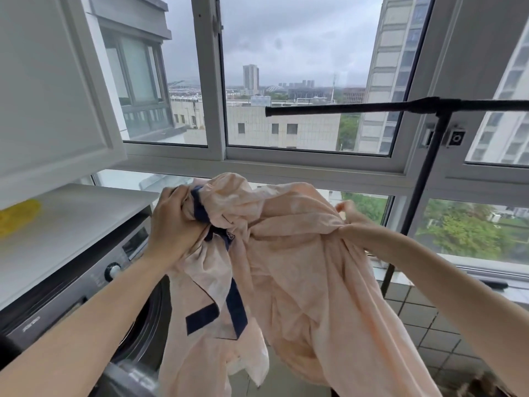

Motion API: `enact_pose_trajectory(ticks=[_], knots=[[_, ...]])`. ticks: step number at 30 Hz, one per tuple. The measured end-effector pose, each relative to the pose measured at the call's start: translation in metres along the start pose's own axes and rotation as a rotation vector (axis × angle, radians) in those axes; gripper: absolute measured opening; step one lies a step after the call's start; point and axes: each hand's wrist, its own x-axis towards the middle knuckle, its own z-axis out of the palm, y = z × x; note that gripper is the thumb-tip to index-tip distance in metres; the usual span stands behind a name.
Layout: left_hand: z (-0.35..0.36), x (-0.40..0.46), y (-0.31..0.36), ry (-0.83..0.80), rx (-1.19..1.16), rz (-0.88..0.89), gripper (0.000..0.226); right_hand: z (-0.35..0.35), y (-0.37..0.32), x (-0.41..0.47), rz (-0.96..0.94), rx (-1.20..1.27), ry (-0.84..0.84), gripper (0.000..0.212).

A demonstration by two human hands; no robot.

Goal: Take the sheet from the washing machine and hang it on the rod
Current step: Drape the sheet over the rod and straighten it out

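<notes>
I am holding the peach sheet [286,253] bunched in my left hand [171,222] and pinched in my right hand [347,214], clear of the washing machine [86,276], judging I must next lift it over the black rod [343,108].

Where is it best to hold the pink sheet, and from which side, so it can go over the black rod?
Grip the sheet along the navy-trimmed edge near the left hand, from above. It is bunched between both hands; that edge is the clearest line to spread along the rod.
</notes>
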Motion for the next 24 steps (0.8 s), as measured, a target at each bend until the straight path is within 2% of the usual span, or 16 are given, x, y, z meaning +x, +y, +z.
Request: enact_pose_trajectory(ticks=[2, 4, 7, 11, 13, 18, 21, 24], knots=[[0.003, -0.002, 0.007, 0.002, -0.013, 0.013, 0.046, 0.003, -0.009, -0.009, 0.023, 0.104, -0.205, 0.065], [0.008, -0.002, 0.017, 0.003, -0.039, 0.028, 0.046, 0.010, -0.017, -0.011, -0.020, 0.207, -0.285, 0.077], [0.012, -0.003, 0.031, 0.012, -0.082, 0.062, 0.041, 0.022, -0.029, -0.004, -0.111, 0.173, -0.185, 0.100], [0.020, -0.015, 0.053, 0.004, -0.149, 0.169, 0.036, 0.046, -0.044, 0.001, -0.322, -0.149, -0.147, 0.124], [0.022, -0.017, 0.056, 0.006, -0.180, 0.170, 0.037, 0.059, -0.046, 0.001, -0.446, -0.222, -0.121, 0.117], [0.010, -0.006, 0.049, -0.009, -0.151, 0.140, 0.036, 0.067, -0.055, 0.007, -0.583, -0.291, 0.100, 0.052], [0.000, -0.002, 0.038, -0.077, -0.130, 0.092, 0.043, 0.057, -0.074, 0.014, -0.650, -0.291, 0.134, 0.035], [-0.005, 0.002, 0.029, -0.051, -0.153, 0.017, 0.048, 0.050, -0.095, 0.023, -0.697, -0.305, 0.124, 0.020]])
